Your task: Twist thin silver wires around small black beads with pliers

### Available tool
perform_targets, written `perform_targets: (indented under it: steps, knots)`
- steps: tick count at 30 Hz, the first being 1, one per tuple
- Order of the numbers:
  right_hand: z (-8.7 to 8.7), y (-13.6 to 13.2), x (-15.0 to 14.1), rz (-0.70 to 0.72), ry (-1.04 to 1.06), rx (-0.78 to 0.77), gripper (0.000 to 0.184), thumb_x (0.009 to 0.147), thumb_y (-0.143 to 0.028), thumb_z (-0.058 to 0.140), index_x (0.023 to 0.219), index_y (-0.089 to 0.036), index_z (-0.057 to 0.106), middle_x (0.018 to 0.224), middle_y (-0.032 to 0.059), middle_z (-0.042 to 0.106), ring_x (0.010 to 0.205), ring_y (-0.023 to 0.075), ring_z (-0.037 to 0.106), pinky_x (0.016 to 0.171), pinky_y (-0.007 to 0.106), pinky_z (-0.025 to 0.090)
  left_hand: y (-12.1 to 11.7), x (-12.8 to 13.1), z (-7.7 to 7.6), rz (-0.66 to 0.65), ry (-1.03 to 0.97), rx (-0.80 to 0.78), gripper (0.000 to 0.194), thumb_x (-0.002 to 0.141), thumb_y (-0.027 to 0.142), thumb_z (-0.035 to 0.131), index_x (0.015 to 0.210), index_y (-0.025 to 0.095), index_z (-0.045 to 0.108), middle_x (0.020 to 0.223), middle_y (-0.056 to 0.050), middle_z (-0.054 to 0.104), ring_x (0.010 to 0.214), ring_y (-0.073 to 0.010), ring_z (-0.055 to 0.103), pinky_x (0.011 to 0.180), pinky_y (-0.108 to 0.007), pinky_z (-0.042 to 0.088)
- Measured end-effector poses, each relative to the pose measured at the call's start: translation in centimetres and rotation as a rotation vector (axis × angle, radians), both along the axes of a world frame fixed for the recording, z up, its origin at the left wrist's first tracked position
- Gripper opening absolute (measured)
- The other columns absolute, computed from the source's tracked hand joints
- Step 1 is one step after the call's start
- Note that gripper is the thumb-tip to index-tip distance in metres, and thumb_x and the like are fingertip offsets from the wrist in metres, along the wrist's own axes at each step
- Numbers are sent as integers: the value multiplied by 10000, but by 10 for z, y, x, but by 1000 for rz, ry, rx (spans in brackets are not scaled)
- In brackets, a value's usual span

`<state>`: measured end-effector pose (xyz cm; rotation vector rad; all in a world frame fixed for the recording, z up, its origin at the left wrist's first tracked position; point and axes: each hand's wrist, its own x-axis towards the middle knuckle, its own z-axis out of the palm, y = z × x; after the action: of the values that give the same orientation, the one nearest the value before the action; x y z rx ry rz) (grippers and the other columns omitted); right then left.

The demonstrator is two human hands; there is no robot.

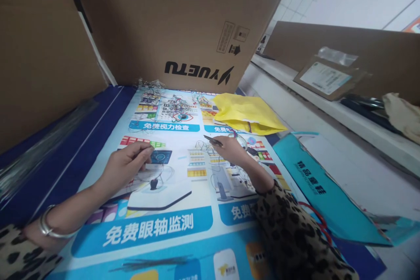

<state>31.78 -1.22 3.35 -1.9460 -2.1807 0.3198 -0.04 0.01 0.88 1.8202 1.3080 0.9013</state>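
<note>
My left hand (139, 157) is closed in a pinch above the printed sheet (200, 192). A thin, pale wire loop (169, 177) extends from its fingers, partly lost against the print. My right hand (229, 148) is closed around a small dark pointed tool (212, 140), whose tip sticks out to the left; its exact kind is unclear. Fine loose wires lie about the right hand, and a tangled heap of thin wire (177, 105) rests farther back on the sheet. Close to the front lies a bundle of dark straight wires (151, 263).
A large cardboard box (141, 22) walls off the back and left. Right of the heap lies a yellow bag (247, 111). A teal cardboard piece (315, 183) borders the right side, below a white ledge (295, 81) bearing a labelled packet (324, 77). Clear plastic (39, 153) lies at left.
</note>
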Motion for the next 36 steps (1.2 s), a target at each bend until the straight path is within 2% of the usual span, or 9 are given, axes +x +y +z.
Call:
perform_targets:
  steps: [5,10,13,17,21,24,31,33,36]
  knots:
    - [5,3,4,-85,-27,-11,230,812,-248,460,962,-224,633,852,13,678,759,163,595,604,223,364,0,0,0,-8,13,12,316,826,509,479,843,211,584,607,39,562,494,-110,508,515,-212,411]
    - [1,14,-20,-22,-46,-17,232,810,-303,487,993,-240,614,954,9,648,847,158,582,664,219,371,1,4,1,8,2,7,303,818,491,488,872,210,589,628,34,578,493,-109,519,501,-202,417]
    - [-3,25,-33,0,-82,-39,308,798,-375,522,1064,-240,597,1019,40,617,895,185,569,707,240,370,1,4,3,17,4,-1,311,810,491,492,876,205,592,631,29,588,495,-113,526,507,-203,424]
    - [-7,35,-37,14,-124,-102,395,772,-448,560,1109,-242,574,1063,59,594,886,193,569,684,243,373,0,3,3,7,2,10,318,816,492,484,871,198,593,625,28,585,490,-112,520,505,-205,420]
    - [-9,37,-34,20,-165,-149,255,796,-397,536,960,-213,603,977,50,623,828,176,576,630,231,355,0,3,2,-2,-4,13,314,819,490,489,871,198,592,623,33,580,491,-105,519,508,-204,414]
    - [-7,35,-35,21,-197,-169,232,818,-385,505,908,-195,603,954,59,635,803,175,580,593,231,338,0,5,4,3,-44,-26,304,816,484,496,865,198,585,623,36,579,486,-99,515,495,-200,407]
    - [2,29,-40,40,-269,-167,229,840,-316,470,976,-178,591,944,85,655,845,199,596,611,251,351,7,12,21,-59,-57,-293,277,754,439,528,687,171,537,582,10,609,423,-100,510,383,-185,300]
    - [4,29,-41,51,-293,-168,223,834,-291,464,973,-180,599,937,92,662,846,209,601,621,260,359,12,15,26,-97,-6,-321,256,734,419,535,687,167,542,614,0,633,416,-100,516,385,-187,300]
    - [6,29,-42,68,-325,-175,221,809,-247,473,975,-194,610,946,93,667,853,221,605,625,269,369,24,21,31,-114,79,-256,270,741,423,505,676,164,547,627,-8,646,422,-106,525,410,-203,340]
